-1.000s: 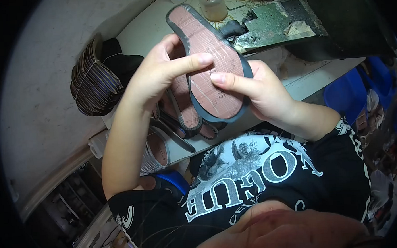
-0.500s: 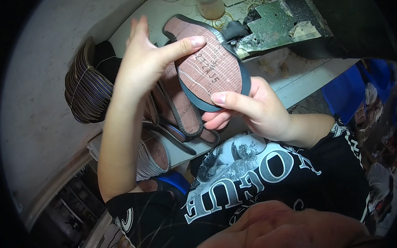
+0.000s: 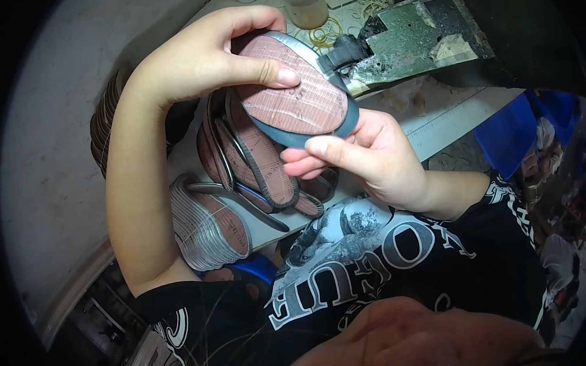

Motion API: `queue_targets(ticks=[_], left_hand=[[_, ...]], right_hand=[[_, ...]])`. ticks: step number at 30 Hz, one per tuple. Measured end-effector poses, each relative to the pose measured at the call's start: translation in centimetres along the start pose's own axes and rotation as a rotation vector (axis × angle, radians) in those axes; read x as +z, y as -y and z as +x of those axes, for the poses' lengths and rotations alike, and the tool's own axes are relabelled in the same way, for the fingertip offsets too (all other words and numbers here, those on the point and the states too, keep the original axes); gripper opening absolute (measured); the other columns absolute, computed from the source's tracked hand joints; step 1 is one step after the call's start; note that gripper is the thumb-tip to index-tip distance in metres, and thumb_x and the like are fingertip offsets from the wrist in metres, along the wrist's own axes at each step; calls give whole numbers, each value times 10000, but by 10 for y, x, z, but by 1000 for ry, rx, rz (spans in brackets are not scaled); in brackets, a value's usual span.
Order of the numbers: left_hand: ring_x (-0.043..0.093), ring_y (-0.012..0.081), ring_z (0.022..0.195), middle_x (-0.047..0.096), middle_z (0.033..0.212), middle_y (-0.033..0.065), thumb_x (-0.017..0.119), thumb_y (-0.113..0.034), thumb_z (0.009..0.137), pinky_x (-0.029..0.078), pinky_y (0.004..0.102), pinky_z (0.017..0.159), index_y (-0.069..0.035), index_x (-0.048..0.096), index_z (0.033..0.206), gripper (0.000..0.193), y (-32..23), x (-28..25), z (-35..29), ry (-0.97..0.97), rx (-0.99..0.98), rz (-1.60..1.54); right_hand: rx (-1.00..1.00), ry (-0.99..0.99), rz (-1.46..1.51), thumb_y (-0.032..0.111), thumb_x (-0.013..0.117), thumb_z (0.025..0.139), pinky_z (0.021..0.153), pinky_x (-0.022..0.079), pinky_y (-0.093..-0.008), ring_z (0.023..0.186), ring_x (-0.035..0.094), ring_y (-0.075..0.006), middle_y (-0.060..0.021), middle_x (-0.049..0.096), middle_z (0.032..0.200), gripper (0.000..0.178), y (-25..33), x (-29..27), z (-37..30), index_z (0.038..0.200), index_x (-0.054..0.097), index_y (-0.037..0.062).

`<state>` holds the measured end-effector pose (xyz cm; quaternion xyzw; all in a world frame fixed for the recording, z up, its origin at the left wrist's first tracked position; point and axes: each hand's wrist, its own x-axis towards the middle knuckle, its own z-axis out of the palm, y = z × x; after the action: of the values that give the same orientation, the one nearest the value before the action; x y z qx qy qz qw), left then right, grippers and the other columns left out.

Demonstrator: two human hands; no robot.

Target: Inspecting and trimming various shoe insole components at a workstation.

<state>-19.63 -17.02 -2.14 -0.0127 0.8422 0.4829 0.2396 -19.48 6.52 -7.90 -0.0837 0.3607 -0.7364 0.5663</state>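
Note:
An insole [image 3: 296,107] with a reddish-brown, line-patterned underside and a dark rim is held up between both my hands. My left hand [image 3: 209,56] is closed over its far left part, thumb pressed on the brown face and fingers curled round the edge. At the near end, my right hand [image 3: 380,156] pinches the dark rim, thumb on top and fingers beneath. The insole's right edge lies against or just beside a small black roller-like part [image 3: 346,52] of a worn green machine [image 3: 417,37]; I cannot tell whether they touch. Several similar insoles [image 3: 270,161] lie loosely below.
A bundled stack of insoles [image 3: 206,223] stands at the table's near left, and another stack [image 3: 102,136] is partly behind my left arm. Beyond are a red-capped bottle [image 3: 306,9] and rubber bands [image 3: 324,39]. A blue bin [image 3: 510,134] sits at the right.
My left hand has come down from spread fingers to curl round the insole's far edge. The insole has shifted slightly left and up, with my right hand still gripping its near end.

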Motion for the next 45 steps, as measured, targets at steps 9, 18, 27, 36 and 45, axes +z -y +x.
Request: queue_targets(ticks=[9, 18, 27, 36, 45], left_hand=[[467, 35, 719, 520, 778, -35, 714, -254, 826, 395, 187, 602, -31, 552, 918, 290, 11, 13, -23, -91, -126, -71], [538, 45, 644, 615, 720, 1, 675, -350, 861, 446, 210, 575, 10, 614, 845, 366, 3, 50, -35, -163, -288, -132], [582, 129, 421, 636, 616, 86, 657, -518, 815, 463, 225, 368, -6, 645, 737, 518, -14, 87, -40, -369, -511, -362], [544, 92, 408, 577, 541, 50, 751, -425, 767, 474, 203, 404, 36, 623, 749, 479, -26, 85, -47, -296, -477, -435], [457, 59, 372, 504, 461, 5, 770, -446, 741, 349, 189, 356, -58, 524, 564, 491, -17, 85, -42, -560, -467, -347]], right_hand=[[26, -30, 11, 265, 515, 966, 785, 547, -278, 880, 683, -239, -221, 662, 963, 391, 4, -2, 6, 963, 596, -117], [-12, -59, -157, 276, 550, 937, 707, 544, -229, 794, 688, -167, -139, 686, 866, 338, 17, -23, 10, 944, 635, -51], [-118, 81, -326, 97, 653, 860, 658, 517, -228, 788, 630, -89, -72, 655, 864, 332, 0, -18, -8, 1115, 497, -47], [64, 171, -224, 141, 575, 928, 673, 516, -220, 779, 637, -84, -75, 669, 891, 239, 16, -29, -4, 1092, 563, -33], [320, 189, -331, 191, 608, 913, 580, 462, -176, 718, 621, -60, -41, 664, 842, 247, 25, -62, -29, 1031, 603, -26]])
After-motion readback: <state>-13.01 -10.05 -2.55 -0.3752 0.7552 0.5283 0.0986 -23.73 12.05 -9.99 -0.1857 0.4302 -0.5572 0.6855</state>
